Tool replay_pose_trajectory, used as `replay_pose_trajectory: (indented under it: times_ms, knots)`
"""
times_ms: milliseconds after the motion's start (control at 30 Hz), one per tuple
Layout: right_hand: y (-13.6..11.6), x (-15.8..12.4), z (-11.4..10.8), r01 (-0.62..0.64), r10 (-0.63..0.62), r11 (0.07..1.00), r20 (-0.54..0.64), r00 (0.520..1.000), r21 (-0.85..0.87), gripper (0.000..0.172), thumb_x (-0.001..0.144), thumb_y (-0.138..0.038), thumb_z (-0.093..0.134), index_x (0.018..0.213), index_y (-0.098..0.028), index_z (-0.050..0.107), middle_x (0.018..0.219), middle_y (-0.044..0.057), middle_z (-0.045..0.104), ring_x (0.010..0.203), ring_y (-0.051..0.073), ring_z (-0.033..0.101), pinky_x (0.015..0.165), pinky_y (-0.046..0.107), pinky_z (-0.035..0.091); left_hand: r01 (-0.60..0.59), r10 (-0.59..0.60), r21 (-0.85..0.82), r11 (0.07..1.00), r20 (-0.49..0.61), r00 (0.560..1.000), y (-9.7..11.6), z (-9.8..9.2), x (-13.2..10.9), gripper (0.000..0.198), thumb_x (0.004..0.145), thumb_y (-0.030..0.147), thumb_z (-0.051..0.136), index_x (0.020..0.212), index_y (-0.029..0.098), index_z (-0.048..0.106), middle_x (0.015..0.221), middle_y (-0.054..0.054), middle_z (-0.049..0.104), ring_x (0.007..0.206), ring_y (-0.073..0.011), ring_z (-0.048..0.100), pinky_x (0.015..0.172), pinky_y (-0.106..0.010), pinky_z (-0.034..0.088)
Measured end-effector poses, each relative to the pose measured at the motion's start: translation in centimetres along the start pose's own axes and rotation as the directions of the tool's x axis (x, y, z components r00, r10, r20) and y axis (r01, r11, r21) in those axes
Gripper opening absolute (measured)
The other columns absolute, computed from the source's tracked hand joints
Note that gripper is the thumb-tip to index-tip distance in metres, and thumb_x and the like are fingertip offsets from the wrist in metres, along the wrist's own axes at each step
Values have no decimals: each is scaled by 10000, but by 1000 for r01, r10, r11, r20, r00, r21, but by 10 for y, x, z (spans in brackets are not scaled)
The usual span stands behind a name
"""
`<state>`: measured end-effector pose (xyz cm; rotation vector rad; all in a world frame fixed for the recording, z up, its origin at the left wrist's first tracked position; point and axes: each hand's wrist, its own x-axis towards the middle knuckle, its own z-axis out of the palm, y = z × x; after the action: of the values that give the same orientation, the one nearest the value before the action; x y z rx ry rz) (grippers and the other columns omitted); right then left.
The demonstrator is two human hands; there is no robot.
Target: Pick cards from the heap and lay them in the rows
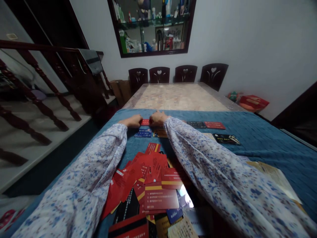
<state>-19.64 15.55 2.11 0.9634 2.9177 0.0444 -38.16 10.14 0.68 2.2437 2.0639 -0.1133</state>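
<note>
Far out on the blue cloth (250, 129), both hands meet at a small red card (145, 122). My left hand (134, 121) has its curled fingers on the card's left end, and my right hand (158, 118) covers its right end with bent fingers. The fingertips are partly hidden. Just nearer to me lie a blue card (143, 133) and an orange-gold card (159, 133), the latter partly behind my right sleeve. Between my forearms spreads a loose pile of cards, with a red card with white print (160, 198) and red paper sleeves (141, 165) on top.
Right of my hands, a dark card (195, 125) and another red card (215, 125) lie in a row, with a black card (226, 138) nearer. A plastic sleeve with papers (274, 175) rests at right. Beyond the cloth are the marbled tabletop (173, 96) and several chairs (159, 74).
</note>
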Motion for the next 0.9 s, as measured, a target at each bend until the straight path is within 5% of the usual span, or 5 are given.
replay_pose_trajectory:
  times_ms: [367, 733, 900]
  knots:
    - [-1, -4, -3, 28, -28, 999, -5, 1000, -26, 384, 895, -405, 626, 1163, -163, 757, 1283, 165, 712, 1234, 361, 546, 985, 472, 481, 19, -16, 74, 997, -34, 999, 10, -2, -4, 264, 706, 138, 627, 963, 162, 685, 1019, -91, 686, 916, -225, 642, 818, -271, 517]
    - [-3, -15, -8, 45, -47, 997, -32, 998, -67, 439, 900, -412, 596, 1223, -146, 730, 1330, 192, 674, 1324, 388, 476, 1044, 535, 432, 40, -37, 84, 996, -41, 998, 13, -5, -10, 642, 678, 92, 615, 1320, 100, 598, 1228, -142, 680, 1074, -245, 642, 938, -273, 500]
    - [9, -23, -13, 49, -56, 995, -77, 995, -83, 450, 936, -436, 569, 1296, -195, 691, 1376, 162, 660, 1329, 366, 490, 1045, 556, 419, 73, -64, 53, 996, -165, 984, 10, -2, -16, 711, 706, 153, 606, 1414, 180, 546, 1331, -113, 657, 1195, -250, 627, 995, -300, 507]
